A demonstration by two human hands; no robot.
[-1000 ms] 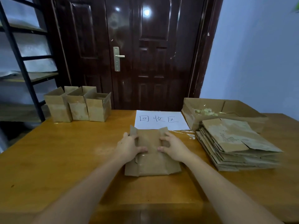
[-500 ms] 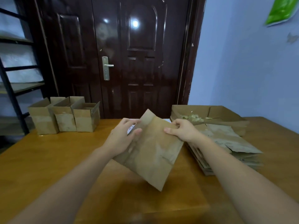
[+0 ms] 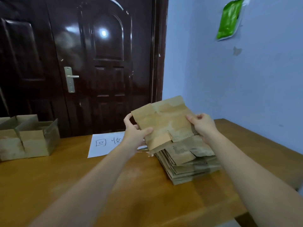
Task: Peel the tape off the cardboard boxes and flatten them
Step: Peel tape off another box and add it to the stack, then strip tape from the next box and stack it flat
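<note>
Flattened box [image 3: 165, 122] above wooden table [image 3: 114, 185]; dark door [image 3: 91, 63], blue wall [image 3: 246, 79]

door [image 3: 105, 63]: dark brown, shut, metal handle [image 3: 70, 79] | paper sheet [image 3: 105, 145]: white, handwritten, flat on wooden table [image 3: 82, 185] | green packet [image 3: 229, 18]: stuck on blue wall [image 3: 246, 79]

two hands [image 3: 136, 136], one stack [image 3: 188, 164], one sheet [image 3: 105, 145]

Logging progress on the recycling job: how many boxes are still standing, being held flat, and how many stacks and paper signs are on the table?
Standing open boxes: 3
Flattened box held in both hands: 1
Stack of flattened boxes: 1
White paper sign: 1
Total: 6
</note>
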